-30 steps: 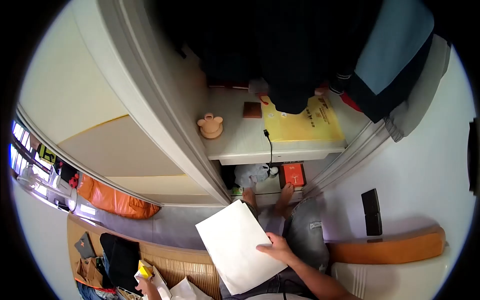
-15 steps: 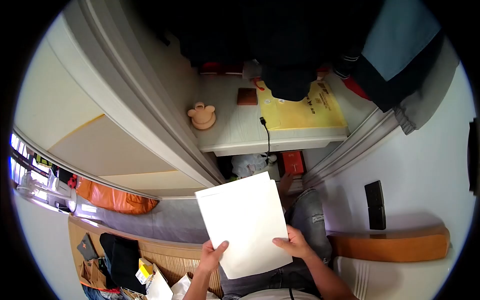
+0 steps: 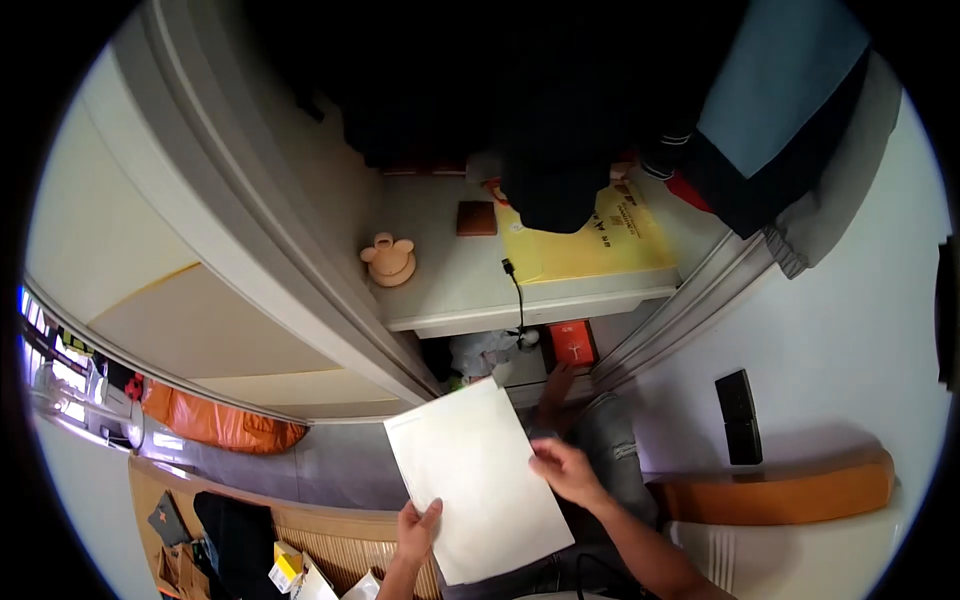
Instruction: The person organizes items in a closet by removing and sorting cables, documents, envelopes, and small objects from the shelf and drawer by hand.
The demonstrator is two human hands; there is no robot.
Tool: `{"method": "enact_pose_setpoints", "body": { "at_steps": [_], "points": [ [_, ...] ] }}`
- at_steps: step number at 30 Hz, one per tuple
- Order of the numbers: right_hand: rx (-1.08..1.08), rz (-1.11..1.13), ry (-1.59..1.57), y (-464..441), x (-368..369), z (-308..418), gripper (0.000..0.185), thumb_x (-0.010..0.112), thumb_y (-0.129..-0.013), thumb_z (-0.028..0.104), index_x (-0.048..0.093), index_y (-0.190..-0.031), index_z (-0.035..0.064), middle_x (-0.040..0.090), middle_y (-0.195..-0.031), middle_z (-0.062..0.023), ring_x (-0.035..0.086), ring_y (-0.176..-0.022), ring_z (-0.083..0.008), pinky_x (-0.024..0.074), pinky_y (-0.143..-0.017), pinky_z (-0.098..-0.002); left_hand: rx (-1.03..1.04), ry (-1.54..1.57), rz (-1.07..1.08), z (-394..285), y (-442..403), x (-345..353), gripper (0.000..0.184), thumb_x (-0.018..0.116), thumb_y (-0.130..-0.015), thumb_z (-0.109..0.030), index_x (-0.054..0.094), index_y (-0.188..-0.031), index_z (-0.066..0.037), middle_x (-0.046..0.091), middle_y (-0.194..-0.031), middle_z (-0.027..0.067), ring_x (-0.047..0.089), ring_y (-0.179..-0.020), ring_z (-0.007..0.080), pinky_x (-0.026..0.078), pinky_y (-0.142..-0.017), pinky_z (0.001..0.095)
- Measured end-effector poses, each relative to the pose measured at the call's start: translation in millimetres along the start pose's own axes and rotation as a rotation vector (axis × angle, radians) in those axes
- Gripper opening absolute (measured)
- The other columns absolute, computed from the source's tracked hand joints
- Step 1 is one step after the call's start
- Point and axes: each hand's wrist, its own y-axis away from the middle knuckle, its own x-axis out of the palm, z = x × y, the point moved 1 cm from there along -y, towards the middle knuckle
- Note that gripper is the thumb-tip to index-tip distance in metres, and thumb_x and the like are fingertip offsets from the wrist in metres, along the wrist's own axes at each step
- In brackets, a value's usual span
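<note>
Blank white sheets of paper [image 3: 480, 490] lie stacked at a tilt over my lap, their top corners slightly offset. My left hand [image 3: 416, 530] grips the lower left edge, thumb on top and fingers underneath. At the upper right edge is my right hand [image 3: 568, 473], its fingers bent and the fingertips pinched at the paper's margin. Part of that grip is hidden. Beyond the paper, an open cabinet shelf [image 3: 440, 300] bears a yellow envelope [image 3: 590, 245], a brown wallet [image 3: 476, 218], a pink round-eared object [image 3: 388, 260] and a black cable [image 3: 516, 290].
Dark clothes [image 3: 560, 120] hang over the shelf. Below it are a red box [image 3: 572, 344] and a plastic bag [image 3: 480, 352]. A sliding door [image 3: 270, 220] stands at left. Lower left, a yellow box [image 3: 288, 565] sits among bags; an orange bag [image 3: 215, 415] lies on the floor.
My right hand has moved up along the paper's right edge, its thumb no longer flat on top. The sheets have shifted slightly left and down in view, and the camera view has tilted.
</note>
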Motion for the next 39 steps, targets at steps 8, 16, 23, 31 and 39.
{"method": "enact_pose_setpoints", "body": {
  "at_steps": [8, 16, 23, 31, 39],
  "points": [
    [-0.557, -0.829, 0.413, -128.9, -132.2, 81.9, 0.035, 0.063, -0.077, 0.004, 0.060, -0.112, 0.0042, 0.065, -0.097, -0.0159, 0.065, -0.086, -0.0319, 0.0523, -0.074, -0.0367, 0.039, -0.263, -0.081, 25.7, -11.0, -1.0, 0.033, 0.067, -0.087, -0.016, 0.056, -0.111, 0.004, 0.064, -0.102, 0.0083, 0.058, -0.089, 0.0134, 0.048, -0.080, 0.0280],
    [-0.728, -0.127, 1.641, -200.4, -210.0, 120.0, 0.037, 0.050, -0.083, 0.010, 0.052, -0.120, 0.0039, 0.062, -0.109, -0.0146, 0.062, -0.099, -0.0263, 0.0530, -0.083, -0.0365, 0.037, -0.185, -0.094, 32.8, -17.1, -1.9, 0.030, 0.064, -0.087, -0.012, 0.056, -0.111, 0.005, 0.065, -0.100, 0.0085, 0.060, -0.085, 0.0136, 0.049, -0.077, 0.0279],
    [-0.519, -0.690, 1.446, -237.8, -224.4, 74.6, 0.032, 0.055, -0.076, 0.009, 0.061, -0.108, 0.0050, 0.066, -0.095, -0.0125, 0.066, -0.076, -0.0278, 0.0527, -0.068, -0.0397, -0.001, -0.198, -0.075, 26.6, -15.3, 2.2, 0.030, 0.065, -0.088, -0.015, 0.057, -0.110, 0.004, 0.065, -0.098, 0.0078, 0.059, -0.083, 0.0125, 0.049, -0.075, 0.0271],
    [-0.476, -0.783, 1.513, -153.1, -209.5, 171.9, 0.036, 0.058, -0.071, 0.005, 0.066, -0.105, 0.0093, 0.068, -0.085, -0.0091, 0.065, -0.069, -0.0263, 0.0519, -0.065, -0.0378, 0.040, -0.213, -0.054, 17.8, -13.3, 8.9, 0.030, 0.065, -0.089, -0.016, 0.057, -0.111, 0.003, 0.066, -0.097, 0.0061, 0.059, -0.082, 0.0108, 0.049, -0.073, 0.0260],
    [-0.892, -1.058, 1.135, -62.4, -179.2, 204.0, 0.043, 0.056, -0.069, 0.001, 0.066, -0.109, 0.0116, 0.068, -0.095, -0.0092, 0.066, -0.075, -0.0244, 0.0508, -0.067, -0.0355, 0.087, -0.221, -0.038, 23.1, -14.6, 10.1, 0.027, 0.064, -0.089, -0.016, 0.059, -0.108, 0.003, 0.066, -0.096, 0.0060, 0.059, -0.081, 0.0107, 0.048, -0.072, 0.0258]
  ]
}}
